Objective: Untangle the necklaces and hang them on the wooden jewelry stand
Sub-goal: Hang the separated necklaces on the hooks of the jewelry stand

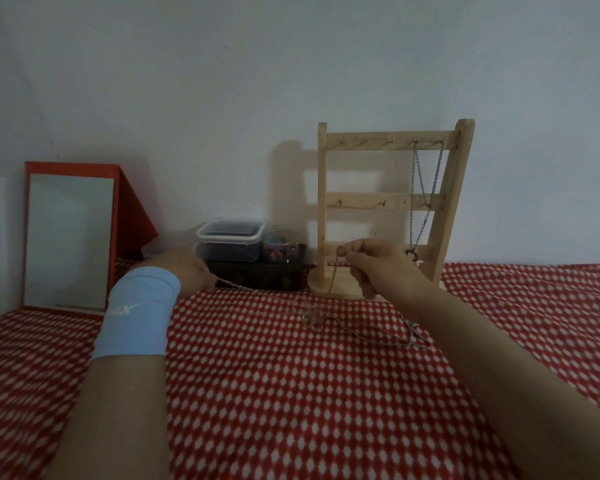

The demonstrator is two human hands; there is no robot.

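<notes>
Two fingertips (343, 251) of the right hand (378, 268), thumb and forefinger, pinch a thin chain (334, 275) and hold it up in front of the lowest rail of the wooden jewelry stand (388, 202). The other fingers of this hand are curled under. From the pinch the chain drops straight down toward the cloth.

On the left hand (187, 270) the fingers are mostly hidden behind the back of the hand. A second strand (236, 285) comes out of them and looks stretched, so I judge that they pinch it. I cannot tell if it is the same chain.

Between the two arms, on the red-and-white patterned cloth (291, 393), lies the tangle of necklaces (378, 336), with a clear pendant (310, 320) at its left edge.

On the stand, a hung chain (426, 195) is already on the right hooks of the top rail and reaches down to the lowest rail. The other hooks are free.

I judge the task as begun only: one piece is hung, one is being pulled apart, and the pile must yet be separated and hung.

Further out stand a red-framed mirror (70, 237), a plastic container (229, 242) and a small clear jar (280, 245) on a dark box (257, 277). A blue wristband (139, 313) is on the left wrist.
</notes>
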